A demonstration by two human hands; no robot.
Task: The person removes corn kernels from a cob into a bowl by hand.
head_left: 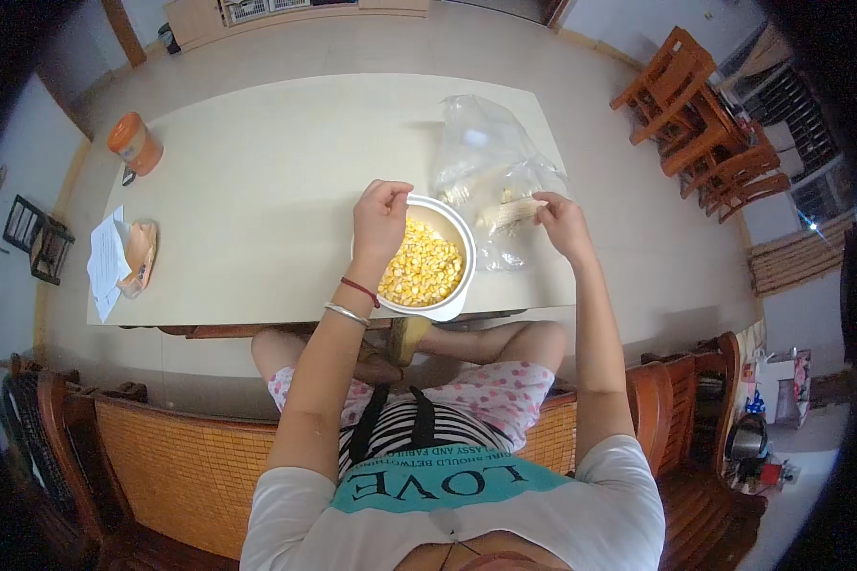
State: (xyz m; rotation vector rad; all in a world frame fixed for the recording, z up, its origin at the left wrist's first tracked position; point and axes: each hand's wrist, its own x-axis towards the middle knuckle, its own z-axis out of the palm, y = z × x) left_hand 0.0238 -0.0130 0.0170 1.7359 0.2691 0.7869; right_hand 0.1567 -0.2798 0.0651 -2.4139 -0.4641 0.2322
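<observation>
My right hand (564, 228) pinches the end of a pale, stripped corn cob (509, 217) over a clear plastic bag (490, 143). More pale cob pieces show through the bag's plastic. At the left side of a white bowl (469, 249), my left hand (381, 226) is raised above the rim with fingers curled together. Whether anything small is inside those fingers is hidden. Loose yellow corn kernels (424, 265) fill much of the bowl, which stands near the table's front edge.
The pale table (267, 190) stretches out ahead of me. An orange-lidded container (135, 145) stands at its far left, with papers (109, 262) and an orange packet (140, 257) nearer. Wooden chairs (671, 81) stand off to the right. I sit on a wooden bench (181, 466).
</observation>
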